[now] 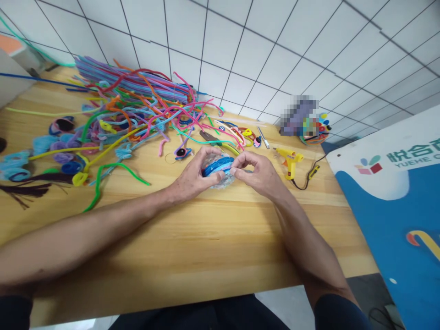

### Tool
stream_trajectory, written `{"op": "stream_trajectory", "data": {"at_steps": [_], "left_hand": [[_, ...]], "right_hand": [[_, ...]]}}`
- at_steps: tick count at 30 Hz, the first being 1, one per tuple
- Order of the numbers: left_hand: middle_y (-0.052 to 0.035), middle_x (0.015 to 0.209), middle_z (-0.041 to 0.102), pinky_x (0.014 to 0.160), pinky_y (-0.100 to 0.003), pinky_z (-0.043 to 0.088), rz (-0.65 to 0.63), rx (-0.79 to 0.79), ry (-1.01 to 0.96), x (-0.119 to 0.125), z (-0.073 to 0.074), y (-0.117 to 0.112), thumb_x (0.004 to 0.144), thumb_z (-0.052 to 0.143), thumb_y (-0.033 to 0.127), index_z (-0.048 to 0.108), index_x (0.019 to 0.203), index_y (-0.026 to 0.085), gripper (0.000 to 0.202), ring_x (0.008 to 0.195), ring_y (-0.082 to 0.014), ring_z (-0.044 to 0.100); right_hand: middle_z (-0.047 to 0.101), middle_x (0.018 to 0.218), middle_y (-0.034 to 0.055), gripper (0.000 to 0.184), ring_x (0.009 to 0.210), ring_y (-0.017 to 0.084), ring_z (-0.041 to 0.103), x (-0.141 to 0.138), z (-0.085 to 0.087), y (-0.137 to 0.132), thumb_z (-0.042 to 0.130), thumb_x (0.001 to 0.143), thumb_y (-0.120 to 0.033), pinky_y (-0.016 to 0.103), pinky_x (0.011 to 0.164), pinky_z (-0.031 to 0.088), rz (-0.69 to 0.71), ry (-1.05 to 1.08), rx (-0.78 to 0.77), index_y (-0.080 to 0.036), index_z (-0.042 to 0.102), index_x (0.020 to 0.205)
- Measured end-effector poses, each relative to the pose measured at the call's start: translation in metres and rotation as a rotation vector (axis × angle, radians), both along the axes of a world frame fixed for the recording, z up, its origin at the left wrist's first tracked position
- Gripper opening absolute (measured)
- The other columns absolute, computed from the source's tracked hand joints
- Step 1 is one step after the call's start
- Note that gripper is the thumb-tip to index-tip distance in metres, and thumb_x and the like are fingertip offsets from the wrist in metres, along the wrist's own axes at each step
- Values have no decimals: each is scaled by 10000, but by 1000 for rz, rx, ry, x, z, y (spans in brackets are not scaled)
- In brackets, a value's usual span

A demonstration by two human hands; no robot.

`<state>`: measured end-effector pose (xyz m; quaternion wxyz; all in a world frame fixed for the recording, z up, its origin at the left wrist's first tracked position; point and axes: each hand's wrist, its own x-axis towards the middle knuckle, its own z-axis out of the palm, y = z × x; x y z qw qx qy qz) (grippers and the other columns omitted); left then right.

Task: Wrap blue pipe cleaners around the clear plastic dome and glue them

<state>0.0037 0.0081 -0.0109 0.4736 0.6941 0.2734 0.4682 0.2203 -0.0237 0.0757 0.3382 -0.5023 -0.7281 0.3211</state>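
Between my two hands is a roundish bundle of blue fuzzy pipe cleaners [219,166], with clear, crinkly plastic-looking material showing above and below it. My left hand [201,173] wraps its left side, thumb across the front and fingers behind. My right hand [255,170] pinches at its right edge, thumb against forefinger; the small part between those fingertips is hard to make out. Just behind the bundle lie dark-jawed pliers [209,138], partly covered by my left hand. A small dark-and-pink eye-like piece [182,153] rests left of them.
Loose pipe cleaners [137,119] are heaped at the back left, beside a long bundled stack [130,82]. A green pipe cleaner [99,181] curves nearer me. To the right are a yellow glue gun [290,161] with its cord, a pen-like tool [263,137] and a filled basket [314,137].
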Motion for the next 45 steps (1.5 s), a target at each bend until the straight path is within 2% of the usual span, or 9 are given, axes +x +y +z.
{"op": "stream_trajectory", "data": {"at_steps": [8,17,22,28,33,39,45], "left_hand": [[-121,1412,660,1184,-542,550,-26,-34,-26,1,-2,-1,936,803,516,526,1352,269,557,1378,-315,645],[-112,1387,657,1135,-505,574,-44,-28,-12,0,1,0,944,799,515,526,1343,270,542,1309,-288,667],[-117,1411,631,1137,-518,558,-47,-23,9,-2,1,3,953,789,553,527,1357,276,556,1329,-304,642],[-118,1426,624,1152,-513,558,-175,-23,33,-12,2,8,979,741,566,514,1426,275,580,1342,-314,639],[-124,1464,603,1176,-505,551,-169,-3,43,-14,-1,9,950,788,489,502,1453,283,614,1381,-315,615],[-121,1458,608,1174,-508,555,-167,2,49,-13,0,9,955,783,502,507,1445,290,600,1370,-315,623],[-121,1458,605,1188,-491,561,-159,-9,34,-11,1,7,939,808,512,522,1435,273,620,1392,-315,619]], "right_hand": [[736,793,-1,90,740,158,637,3,0,1,752,853,-294,313,733,548,1,-6,-34,-223,704,823],[723,790,-6,104,738,159,637,-1,-3,-1,745,858,-316,304,707,515,-13,14,-11,-226,696,840],[717,787,-13,134,728,153,627,-4,-4,-2,779,849,-324,304,714,498,-50,-34,-12,-229,685,845],[691,748,-26,130,696,143,608,-4,-5,1,766,828,-320,303,708,496,-61,-13,-37,-230,673,819],[682,746,-27,124,703,145,602,-4,-4,1,768,825,-303,301,712,504,-64,2,-49,-232,667,809],[688,759,-22,129,719,152,606,-7,-2,-2,753,834,-316,301,693,475,-79,0,-66,-237,654,805],[674,761,-27,177,736,162,606,-10,-6,-5,799,816,-329,315,701,457,-148,-73,14,-249,641,808]]}}
